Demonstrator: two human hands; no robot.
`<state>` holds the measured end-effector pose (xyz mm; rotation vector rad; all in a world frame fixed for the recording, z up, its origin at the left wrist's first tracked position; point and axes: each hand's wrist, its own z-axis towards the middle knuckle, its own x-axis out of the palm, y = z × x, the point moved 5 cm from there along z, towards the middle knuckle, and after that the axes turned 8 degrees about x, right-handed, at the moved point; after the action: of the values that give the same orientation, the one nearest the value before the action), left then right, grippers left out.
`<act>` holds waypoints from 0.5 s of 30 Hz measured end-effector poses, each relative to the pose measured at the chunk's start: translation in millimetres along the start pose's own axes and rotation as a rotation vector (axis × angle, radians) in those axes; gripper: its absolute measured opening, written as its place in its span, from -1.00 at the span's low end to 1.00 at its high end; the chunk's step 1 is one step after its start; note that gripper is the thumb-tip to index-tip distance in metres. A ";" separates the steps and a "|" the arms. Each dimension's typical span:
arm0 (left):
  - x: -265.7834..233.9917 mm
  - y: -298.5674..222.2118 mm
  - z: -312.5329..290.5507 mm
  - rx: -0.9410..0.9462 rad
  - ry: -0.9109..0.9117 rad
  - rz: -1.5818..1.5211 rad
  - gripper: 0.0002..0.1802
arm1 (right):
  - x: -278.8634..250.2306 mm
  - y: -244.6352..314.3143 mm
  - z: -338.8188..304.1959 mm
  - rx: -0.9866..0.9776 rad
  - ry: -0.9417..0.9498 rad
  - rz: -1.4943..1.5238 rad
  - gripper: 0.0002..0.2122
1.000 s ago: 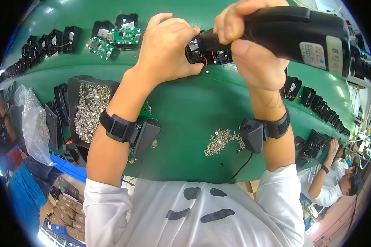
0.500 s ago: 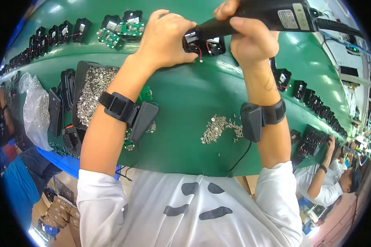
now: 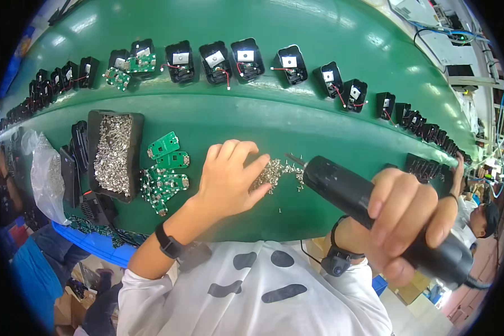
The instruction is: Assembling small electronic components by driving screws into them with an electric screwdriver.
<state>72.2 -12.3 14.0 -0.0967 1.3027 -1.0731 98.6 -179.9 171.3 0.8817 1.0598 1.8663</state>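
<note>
My left hand [image 3: 225, 178] is low over the green tabletop, its thumb and index finger apart at the left edge of a loose pile of small silver screws [image 3: 272, 173]. Nothing shows between those fingers. My right hand [image 3: 406, 218] is wrapped around a black electric screwdriver [image 3: 341, 187], which slants up and left. Its bit [image 3: 295, 159] points at the right part of the pile; I cannot tell whether it touches a screw. Left of my left hand lie several green circuit boards [image 3: 165, 180], some overlapping.
A black tray [image 3: 136, 159] heaped with screws stands at the left, near a clear plastic bag [image 3: 47, 182]. Beyond runs a curved row of black housings [image 3: 180, 70] with red wires; two circuit boards [image 3: 117, 79] lie by them. A co-worker [image 3: 476, 215] is at the right.
Both hands have come back from the black housings toward me. My left hand let go of a housing and moved to the screws. The screwdriver swung down to the right, its bit now by the pile.
</note>
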 end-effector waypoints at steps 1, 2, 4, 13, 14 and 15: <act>1.5 1.0 -1.8 0.021 -0.061 0.013 -0.63 | 0.1 3.8 1.4 0.005 0.049 -0.045 -0.60; 6.3 2.8 -3.7 0.025 -0.054 0.011 -0.63 | -0.2 2.7 0.6 0.005 0.041 -0.045 -0.60; 9.9 5.2 -6.3 0.009 -0.132 0.013 -0.76 | -0.4 2.3 -1.0 -0.022 0.030 -0.100 -0.59; 7.1 18.6 -4.5 -0.062 -0.354 -0.405 -0.82 | 1.3 -14.1 -2.5 0.028 -0.003 -0.115 -0.61; 6.6 16.9 -5.7 -0.067 -0.356 -0.401 -0.82 | 2.4 -16.3 -2.6 0.030 0.001 -0.110 -0.61; 8.5 18.2 -7.2 -0.178 -0.352 -0.475 -0.83 | 3.6 -18.5 -2.6 0.037 0.003 -0.106 -0.60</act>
<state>76.0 -4.6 -5.6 -0.7272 1.0723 -1.2654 100.3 -171.6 154.2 0.8277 1.1243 1.7664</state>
